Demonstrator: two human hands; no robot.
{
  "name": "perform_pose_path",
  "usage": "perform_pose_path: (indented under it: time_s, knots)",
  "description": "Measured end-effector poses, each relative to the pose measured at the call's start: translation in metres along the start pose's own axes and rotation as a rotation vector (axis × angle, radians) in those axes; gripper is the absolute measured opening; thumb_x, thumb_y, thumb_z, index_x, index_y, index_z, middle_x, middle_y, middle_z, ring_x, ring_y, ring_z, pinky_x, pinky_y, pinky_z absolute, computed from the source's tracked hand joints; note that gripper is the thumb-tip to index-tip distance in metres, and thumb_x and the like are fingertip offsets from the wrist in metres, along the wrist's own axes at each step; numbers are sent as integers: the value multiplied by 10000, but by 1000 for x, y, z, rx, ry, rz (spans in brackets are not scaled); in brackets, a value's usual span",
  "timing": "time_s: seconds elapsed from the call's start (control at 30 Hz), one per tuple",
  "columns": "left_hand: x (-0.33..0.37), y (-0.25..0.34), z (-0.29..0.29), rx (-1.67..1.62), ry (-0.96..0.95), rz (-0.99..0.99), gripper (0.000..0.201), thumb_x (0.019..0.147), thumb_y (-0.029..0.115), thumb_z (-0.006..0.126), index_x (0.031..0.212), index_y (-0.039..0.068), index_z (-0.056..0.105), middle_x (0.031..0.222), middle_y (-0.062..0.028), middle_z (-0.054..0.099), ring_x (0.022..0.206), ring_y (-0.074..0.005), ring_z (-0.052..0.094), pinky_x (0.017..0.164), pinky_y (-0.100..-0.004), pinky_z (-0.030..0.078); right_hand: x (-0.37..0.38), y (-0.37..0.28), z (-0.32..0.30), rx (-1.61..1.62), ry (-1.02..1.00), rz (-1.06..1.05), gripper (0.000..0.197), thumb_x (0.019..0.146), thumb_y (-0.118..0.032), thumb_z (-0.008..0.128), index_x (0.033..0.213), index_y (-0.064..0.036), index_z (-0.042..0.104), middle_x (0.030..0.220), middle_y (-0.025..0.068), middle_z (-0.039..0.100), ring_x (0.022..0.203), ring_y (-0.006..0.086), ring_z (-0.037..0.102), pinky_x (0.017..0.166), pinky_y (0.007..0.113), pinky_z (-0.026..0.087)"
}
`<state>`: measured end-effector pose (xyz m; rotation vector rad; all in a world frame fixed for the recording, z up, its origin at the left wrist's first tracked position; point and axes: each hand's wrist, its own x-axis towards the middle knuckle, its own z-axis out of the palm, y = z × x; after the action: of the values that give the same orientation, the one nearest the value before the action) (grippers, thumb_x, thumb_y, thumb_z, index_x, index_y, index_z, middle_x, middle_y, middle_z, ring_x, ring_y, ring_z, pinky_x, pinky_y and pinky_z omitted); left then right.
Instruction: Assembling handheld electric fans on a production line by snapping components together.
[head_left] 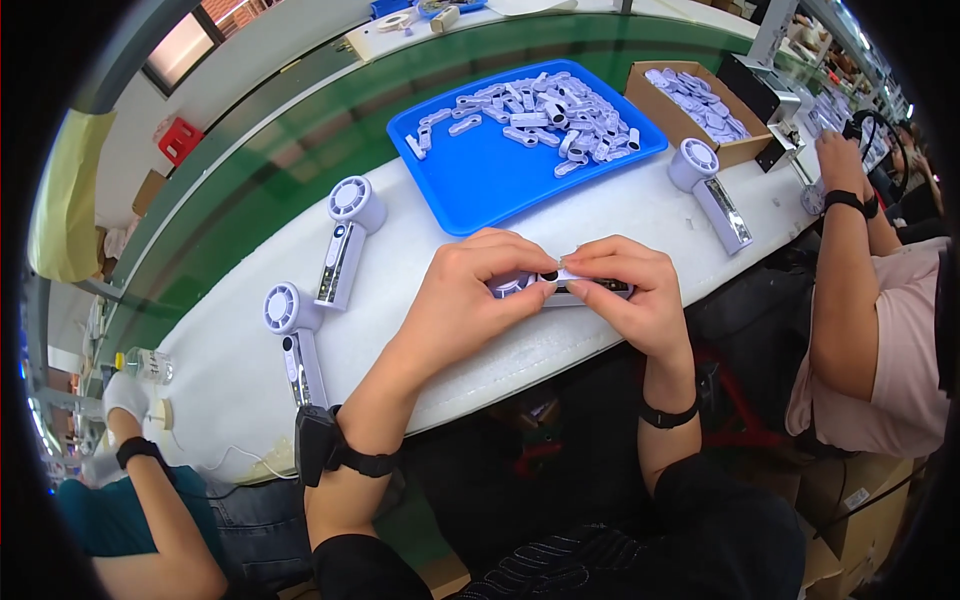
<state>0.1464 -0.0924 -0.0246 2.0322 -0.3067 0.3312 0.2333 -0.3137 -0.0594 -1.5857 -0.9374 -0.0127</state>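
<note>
A lavender handheld fan [508, 284] lies sideways at the table's near edge, its handle to the right and some inner parts exposed. My left hand [462, 295] is closed around the fan's head end, thumb and fingertips pinching near a dark oval spot. My right hand [636, 288] is closed over the handle. Between my fingertips sits a small pale lavender cover piece [573, 275], lying along the handle; whether it is seated cannot be seen. The fingers hide much of the handle.
A blue tray [465, 205] of small lavender pieces stands beyond my hands, beside a cardboard box [745, 150] of lavender parts. Open-handled fans lie at left [340, 250], nearer left [298, 345] and right [715, 200]. People work at both sides; a bottle [150, 366] stands far left.
</note>
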Motion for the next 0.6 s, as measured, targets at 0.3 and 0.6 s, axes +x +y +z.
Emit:
perform_pose_path:
  time_s: [0.3, 0.6]
  knots:
    - [1, 7, 0, -162, -8, -231, 264, 878, 18, 829, 1134, -37, 793, 1166, -143, 769, 1072, -205, 739, 1008, -324, 582, -2, 6, -5, 52, -37, -16, 207, 836, 95, 801, 1026, 22, 838, 1077, 156, 811, 1064, 277, 778, 923, 343, 610]
    - [0, 10, -5, -82, -59, -202, 273, 856, 40, 851, 1119, -17, 811, 1148, -131, 777, 1040, -193, 741, 954, -315, 589, 0, 3, -3, 92, -40, 54, 206, 817, 76, 826, 1014, 18, 839, 1105, 172, 807, 1071, 295, 778, 948, 360, 606]
